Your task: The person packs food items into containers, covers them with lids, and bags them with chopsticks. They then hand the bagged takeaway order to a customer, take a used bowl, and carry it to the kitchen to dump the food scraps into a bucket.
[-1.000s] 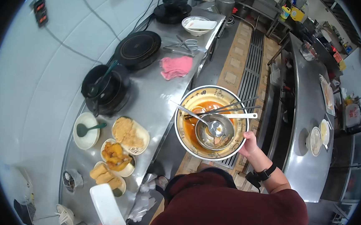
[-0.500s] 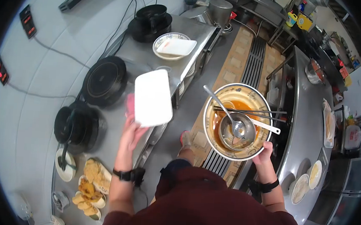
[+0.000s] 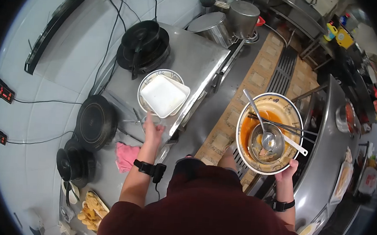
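In the head view my right hand [image 3: 288, 169] grips the lower right rim of a large patterned bowl [image 3: 243, 152]. Orange-red liquid, dark chopsticks [image 3: 303, 131], a metal spoon [image 3: 254, 103] and a small steel pan with a white handle [image 3: 295, 146] are in it. My left hand [image 3: 153, 130], fingers apart, is at the near edge of a second patterned bowl [image 3: 144, 77] on the left counter. A white tray [image 3: 160, 94] lies in that bowl, over another white tray [image 3: 182, 89]. Whether a fingertip touches the bowl is unclear.
Along the left counter [image 3: 193, 46] are a black pan [image 3: 140, 37], a round black cooker [image 3: 95, 122], a pink cloth [image 3: 126, 157], scissors and fried food [image 3: 92, 209]. Steel pots [image 3: 242, 20] stand at the far end. Another steel counter [image 3: 326, 140] runs along the right.
My left hand has carried the white tray forward onto the far bowl and let it go. The large bowl has moved right in view, still in my right hand.
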`<state>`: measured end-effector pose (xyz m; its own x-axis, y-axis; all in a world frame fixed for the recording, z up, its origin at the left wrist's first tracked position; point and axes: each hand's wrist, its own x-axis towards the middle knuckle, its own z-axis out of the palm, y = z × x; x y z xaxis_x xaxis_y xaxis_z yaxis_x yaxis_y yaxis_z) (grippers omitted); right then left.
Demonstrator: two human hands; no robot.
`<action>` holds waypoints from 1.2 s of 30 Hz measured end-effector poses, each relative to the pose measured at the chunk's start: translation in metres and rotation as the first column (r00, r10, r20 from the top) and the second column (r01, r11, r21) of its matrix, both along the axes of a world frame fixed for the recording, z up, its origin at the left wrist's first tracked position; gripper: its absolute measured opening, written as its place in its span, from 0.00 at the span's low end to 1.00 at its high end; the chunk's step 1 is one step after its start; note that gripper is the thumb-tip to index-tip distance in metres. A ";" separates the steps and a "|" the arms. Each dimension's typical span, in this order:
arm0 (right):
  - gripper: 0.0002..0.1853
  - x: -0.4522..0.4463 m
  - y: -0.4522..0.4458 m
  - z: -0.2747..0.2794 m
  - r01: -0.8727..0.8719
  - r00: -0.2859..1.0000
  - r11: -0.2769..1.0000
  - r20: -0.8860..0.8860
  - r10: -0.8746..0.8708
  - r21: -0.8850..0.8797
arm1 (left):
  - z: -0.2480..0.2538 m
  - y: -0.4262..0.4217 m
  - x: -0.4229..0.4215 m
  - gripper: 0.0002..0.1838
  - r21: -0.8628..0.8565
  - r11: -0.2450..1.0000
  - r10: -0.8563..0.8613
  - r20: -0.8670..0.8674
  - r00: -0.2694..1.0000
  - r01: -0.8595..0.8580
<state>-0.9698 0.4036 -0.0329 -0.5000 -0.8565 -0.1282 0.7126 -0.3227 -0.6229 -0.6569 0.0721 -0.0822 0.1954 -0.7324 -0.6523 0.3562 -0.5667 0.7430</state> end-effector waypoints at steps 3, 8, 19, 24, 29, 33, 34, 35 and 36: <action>0.36 -0.082 -0.032 0.000 -0.103 0.995 0.994 0.018 0.102 0.037 | -0.085 -0.029 0.022 0.25 -0.075 0.997 -0.029 -0.263 0.964 0.009; 0.34 -0.227 -0.075 -0.032 -0.221 0.973 0.971 0.090 0.213 0.086 | -0.089 -0.038 -0.014 0.23 -0.252 0.966 -0.098 -0.155 0.983 0.057; 0.34 -0.479 -0.234 0.004 -0.271 0.952 0.960 0.130 0.277 -0.068 | 0.021 -0.054 -0.177 0.21 -0.082 0.996 -0.001 0.237 0.972 0.021; 0.35 -0.598 -0.297 0.003 -0.165 0.972 0.986 0.163 0.167 -0.028 | 0.094 -0.142 -0.371 0.28 -0.050 0.975 -0.209 0.141 0.968 0.218; 0.34 -0.707 -0.341 0.009 0.012 0.972 1.000 0.232 -0.017 0.021 | 0.095 -0.279 -0.575 0.26 -0.367 0.826 -0.469 -0.029 0.883 0.427; 0.33 -0.801 -0.381 0.020 0.155 0.979 0.988 0.135 -0.155 0.013 | 0.085 -0.390 -0.744 0.28 -0.370 0.704 -0.667 -0.050 0.743 0.607; 0.34 -0.827 -0.386 0.014 0.188 0.972 0.982 0.142 -0.190 0.025 | 0.087 -0.408 -0.792 0.28 -0.365 0.670 -0.703 -0.033 0.711 0.646; 0.35 -0.857 -0.391 0.006 0.215 0.965 0.976 0.146 -0.218 0.040 | 0.088 -0.423 -0.844 0.27 -0.372 0.653 -0.716 -0.018 0.698 0.660; 0.36 -0.887 -0.398 0.001 0.234 0.959 0.970 0.147 -0.240 0.056 | 0.088 -0.436 -0.896 0.26 -0.379 0.640 -0.723 -0.006 0.690 0.668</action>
<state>-1.8568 0.0060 -0.0324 -0.6605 -0.7085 -0.2486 0.7055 -0.4723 -0.5284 -1.5528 -0.3643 0.0058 -0.5357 -0.7786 -0.3268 0.0743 -0.4290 0.9003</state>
